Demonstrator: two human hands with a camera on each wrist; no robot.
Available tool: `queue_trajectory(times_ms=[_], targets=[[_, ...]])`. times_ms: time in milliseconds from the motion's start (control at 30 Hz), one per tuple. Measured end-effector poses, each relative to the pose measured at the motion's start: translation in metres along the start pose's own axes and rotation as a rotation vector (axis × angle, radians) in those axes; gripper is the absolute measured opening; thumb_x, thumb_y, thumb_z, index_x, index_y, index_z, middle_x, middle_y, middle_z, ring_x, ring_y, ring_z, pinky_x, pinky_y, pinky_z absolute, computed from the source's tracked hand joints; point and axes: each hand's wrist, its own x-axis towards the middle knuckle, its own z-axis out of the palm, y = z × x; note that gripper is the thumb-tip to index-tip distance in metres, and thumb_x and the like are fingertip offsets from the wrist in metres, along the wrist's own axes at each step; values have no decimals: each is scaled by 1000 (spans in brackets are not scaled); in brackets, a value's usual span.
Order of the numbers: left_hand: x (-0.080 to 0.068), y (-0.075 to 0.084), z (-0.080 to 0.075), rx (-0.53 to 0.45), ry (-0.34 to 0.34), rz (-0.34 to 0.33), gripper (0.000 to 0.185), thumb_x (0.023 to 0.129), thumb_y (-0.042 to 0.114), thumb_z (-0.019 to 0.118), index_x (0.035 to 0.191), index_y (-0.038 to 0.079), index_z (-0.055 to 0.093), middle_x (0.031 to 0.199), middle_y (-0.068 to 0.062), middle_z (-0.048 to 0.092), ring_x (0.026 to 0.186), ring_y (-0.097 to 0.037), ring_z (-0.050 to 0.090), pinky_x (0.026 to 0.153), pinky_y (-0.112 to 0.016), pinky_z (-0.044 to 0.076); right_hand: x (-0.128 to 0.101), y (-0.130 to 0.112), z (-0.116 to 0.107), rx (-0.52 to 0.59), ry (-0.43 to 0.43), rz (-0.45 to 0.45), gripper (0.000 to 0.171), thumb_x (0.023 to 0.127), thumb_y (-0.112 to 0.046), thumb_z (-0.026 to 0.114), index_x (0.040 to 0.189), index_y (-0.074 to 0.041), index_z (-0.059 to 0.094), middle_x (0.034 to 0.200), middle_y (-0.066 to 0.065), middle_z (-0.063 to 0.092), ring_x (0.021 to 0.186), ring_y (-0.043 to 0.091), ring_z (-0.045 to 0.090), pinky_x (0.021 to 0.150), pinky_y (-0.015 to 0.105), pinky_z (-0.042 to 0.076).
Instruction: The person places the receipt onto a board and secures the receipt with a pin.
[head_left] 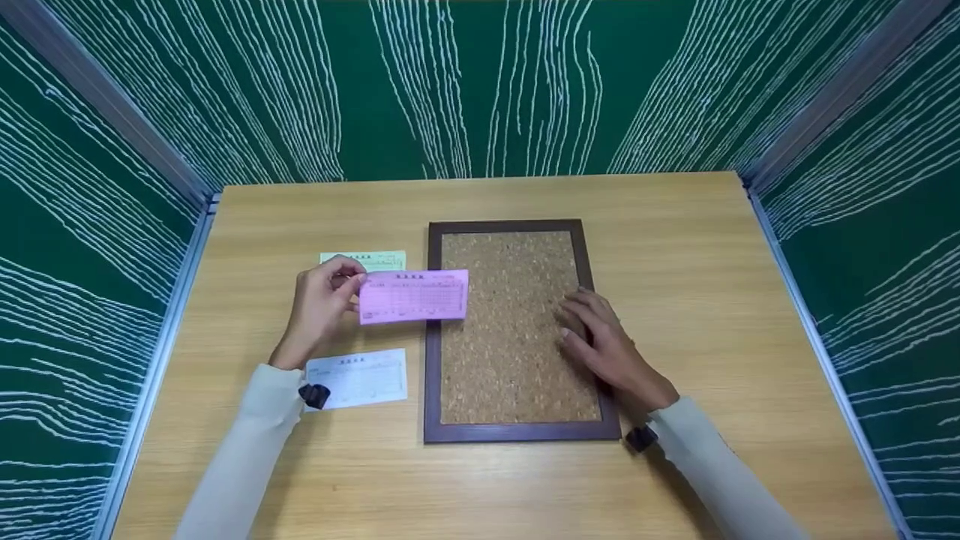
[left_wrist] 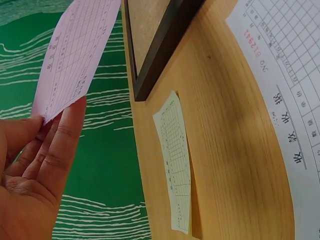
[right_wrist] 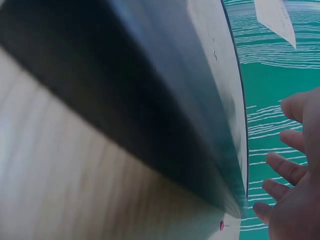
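Slips not yet taken up, white slip (head_left: 367, 375) and green slip (head_left: 386, 260), lie toward the left edge of the desk (head_left: 712, 255). Left hand (head_left: 319, 311) pinches pink slip (head_left: 414, 298) aloft, not yet set down; right of corkboard (head_left: 514, 337), right hand (head_left: 611, 345), fingers loosely spread, grips nothing.

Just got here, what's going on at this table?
A person holds a pink slip by one end in the left grip, raised off the table, its other end over the left edge of a framed cork board. The right grip is at the board's right edge, holding nothing; whether it touches is unclear. A green slip and a white slip lie left of the board, the white one nearer the person.
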Motion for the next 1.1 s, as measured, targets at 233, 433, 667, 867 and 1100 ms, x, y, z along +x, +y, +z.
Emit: queue_trajectory(times_ms=[233,433,667,867,1100], targets=[[1,1,4,-7,-7,-11,7,106,-1,70,110,-1,75,103,-17,77,84,-30,75,66,-43,68,8,-6,3,8,-10,-25,48,111,-22,68,153,1,61,162,23,51,161,40,32,130,67,26],[2,2,10,-15,-6,-4,7,106,-2,70,111,-1,75,103,-17,77,85,-29,75,68,-51,67,13,-13,6,4,-11,-18,48,112,-22,67,153,2,61,162,22,50,160,41,34,129,65,29],[2,6,15,-20,-12,-4,8,105,-3,70,112,-1,75,105,-16,77,86,-28,75,68,-51,68,18,-20,11,11,-3,-43,46,112,-24,66,151,1,62,160,22,53,158,42,38,128,63,33],[5,5,19,-48,-20,29,8,105,-4,70,110,-1,75,100,-16,76,83,-27,75,66,-52,67,22,-27,15,27,14,-68,45,110,-19,70,150,2,64,158,21,56,157,43,40,127,64,34],[5,6,24,-81,-49,38,8,106,-2,69,111,-1,75,102,-16,75,85,-29,75,65,-43,68,26,-33,19,30,31,-107,43,109,-17,71,147,3,66,156,25,58,156,52,40,127,69,31]])
